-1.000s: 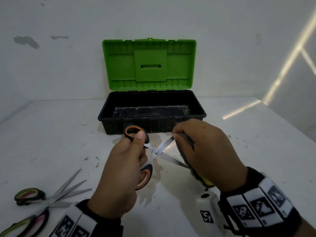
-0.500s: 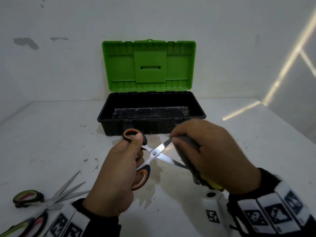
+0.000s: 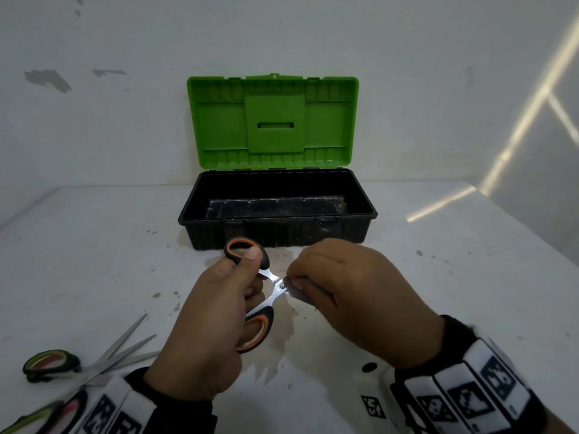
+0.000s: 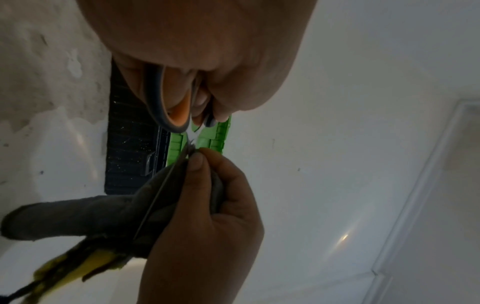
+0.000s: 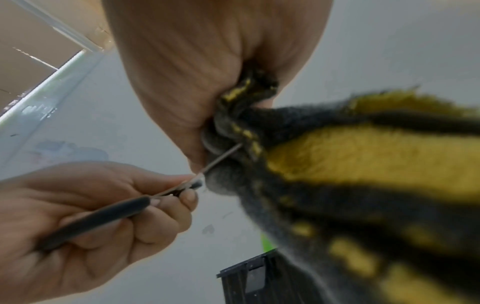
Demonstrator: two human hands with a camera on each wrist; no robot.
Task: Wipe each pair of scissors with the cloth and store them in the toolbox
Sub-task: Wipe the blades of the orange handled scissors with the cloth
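My left hand [image 3: 213,311] grips the orange-and-black handles of a pair of scissors [image 3: 253,327], held spread apart above the table in front of the toolbox [image 3: 369,214]. My right hand [image 3: 344,289] pinches a grey and yellow cloth [image 4: 85,214] around a blade close to the pivot [image 3: 282,286]; the blades are hidden under cloth and fingers. In the right wrist view the cloth [image 5: 363,164] bunches round the thin blade [image 5: 223,157]. The black toolbox stands with its green lid [image 3: 272,123] up and holds nothing that I can see.
Two more pairs of scissors with green and pink handles [image 3: 51,364] lie crossed at the table's lower left, blades pointing right. The white table [image 3: 94,261] carries brown stains near the toolbox front. A wall rises right behind the toolbox.
My right hand has slid the cloth along the blade from near the tip toward the pivot, closing on my left hand. The left hand keeps the same hold.
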